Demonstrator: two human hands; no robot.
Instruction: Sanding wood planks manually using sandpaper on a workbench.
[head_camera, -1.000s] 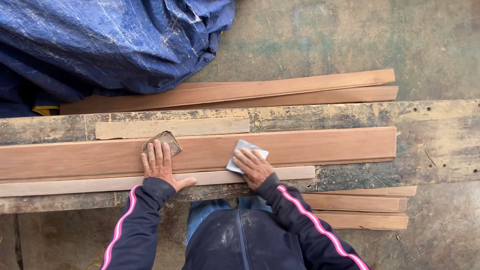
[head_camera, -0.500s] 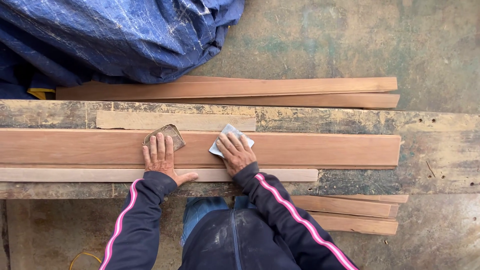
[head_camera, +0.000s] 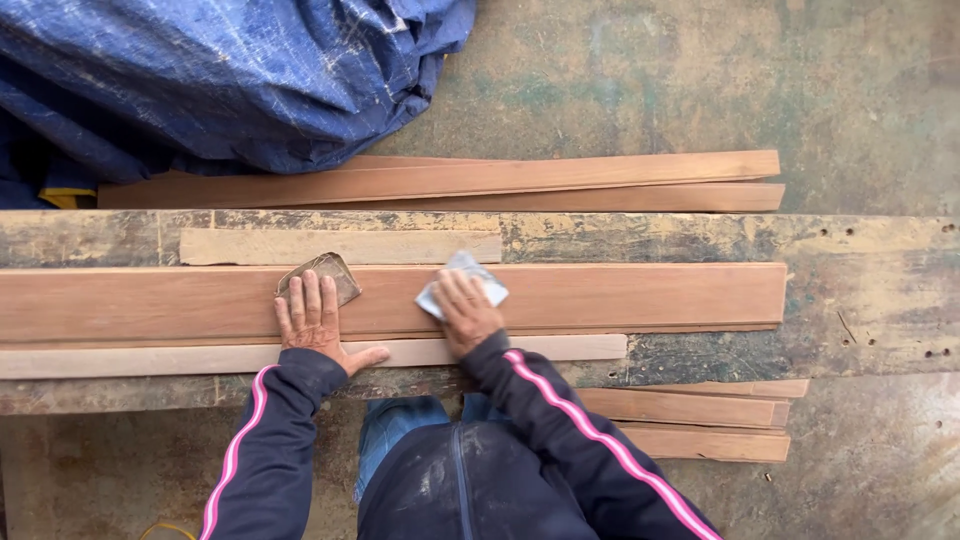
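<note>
Head view looks straight down on a worn workbench (head_camera: 880, 290) with a long reddish board (head_camera: 620, 298) lying along it, its right end stopping short of the bench's right edge. Right hand (head_camera: 464, 312) presses flat on a pale sheet of sandpaper (head_camera: 470, 270) near the middle of the board, fingers spread over the sheet and pinning it to the wood rather than curled round it. Left hand (head_camera: 315, 318) lies open and flat on the same board just to the left, grasping nothing, its fingertips touching a brown folded piece of sandpaper (head_camera: 335, 272) at the board's far edge. A thinner pale strip (head_camera: 560, 348) runs along the near edge of the bench, touching the board, and a short pale slat (head_camera: 400, 246) lies beyond the board. More boards (head_camera: 600, 180) rest on the floor past the bench's far edge, beside a crumpled blue tarp (head_camera: 230, 80), and others (head_camera: 700, 420) lie below its near edge
</note>
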